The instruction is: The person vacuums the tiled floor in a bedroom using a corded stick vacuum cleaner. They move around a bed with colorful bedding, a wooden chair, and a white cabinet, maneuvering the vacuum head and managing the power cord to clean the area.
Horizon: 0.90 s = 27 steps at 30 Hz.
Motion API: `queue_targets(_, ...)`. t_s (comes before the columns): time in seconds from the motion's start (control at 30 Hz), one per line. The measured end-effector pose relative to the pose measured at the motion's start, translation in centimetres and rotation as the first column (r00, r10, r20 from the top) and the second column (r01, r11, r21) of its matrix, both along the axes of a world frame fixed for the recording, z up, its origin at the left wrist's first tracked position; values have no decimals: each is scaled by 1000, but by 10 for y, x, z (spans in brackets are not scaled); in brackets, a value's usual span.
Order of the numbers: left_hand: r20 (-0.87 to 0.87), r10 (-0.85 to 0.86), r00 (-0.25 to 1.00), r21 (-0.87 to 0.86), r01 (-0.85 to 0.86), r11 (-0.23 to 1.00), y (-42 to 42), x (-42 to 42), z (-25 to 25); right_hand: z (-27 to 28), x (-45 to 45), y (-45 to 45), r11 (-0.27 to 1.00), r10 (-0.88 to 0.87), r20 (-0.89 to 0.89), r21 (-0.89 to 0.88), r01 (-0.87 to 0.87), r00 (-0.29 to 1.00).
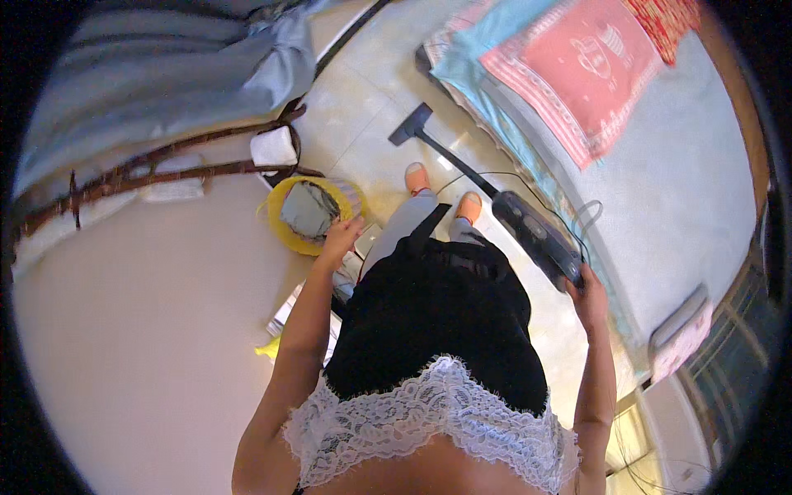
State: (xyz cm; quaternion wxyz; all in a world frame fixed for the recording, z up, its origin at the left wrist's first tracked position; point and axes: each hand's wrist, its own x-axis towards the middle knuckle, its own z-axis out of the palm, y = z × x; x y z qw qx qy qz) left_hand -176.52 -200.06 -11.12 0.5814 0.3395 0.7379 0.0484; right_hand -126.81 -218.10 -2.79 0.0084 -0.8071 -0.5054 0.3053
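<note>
My right hand (pixel 589 300) grips the rear end of a black stick vacuum cleaner (pixel 537 238). Its tube slants away from me to a flat floor nozzle (pixel 411 124) on the pale tiled floor (pixel 365 117). A thin dark cord (pixel 526 179) curves beside the vacuum's body. On the other side, my left hand (pixel 343 241) has its fingers curled at the near right edge of a yellow-rimmed round basket (pixel 286 235). Whether it grips the rim or merely hangs in front of it, I cannot tell. Greyish cloth (pixel 307 209) lies inside the basket.
To the right is a bed (pixel 674 185) with pale blue bedding and a pink patterned towel (pixel 581 74). A dark wooden rail (pixel 185 148) and blue-grey fabric (pixel 173 68) occupy the upper left. My orange shoes (pixel 417 177) stand between basket and vacuum. A white box-like item (pixel 273 146) sits by the rail's end.
</note>
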Motion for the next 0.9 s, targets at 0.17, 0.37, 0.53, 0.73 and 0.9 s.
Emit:
queue_targets(0.17,-62,-521,851,95,524,846,28,-16,-61,24,-67,-131,947,-297,91,-96,305,950)
queue_targets(0.37,-31,-643,765,114,642,759,73,2,-52,41,-137,-177,895,-423,165,-76,440,891)
queue_targets(0.53,-34,-578,816,188,573,798,98,-26,-54,3,-143,-150,880,-466,192,0,475,864)
queue_targets(0.73,11,-429,903,63,427,902,79,-87,-45,-40,-139,-32,716,-680,-244,-20,698,691)
queue_targets(0.9,-16,-239,971,-45,238,970,28,-145,-57,-61,-147,51,472,-788,-540,-220,853,296)
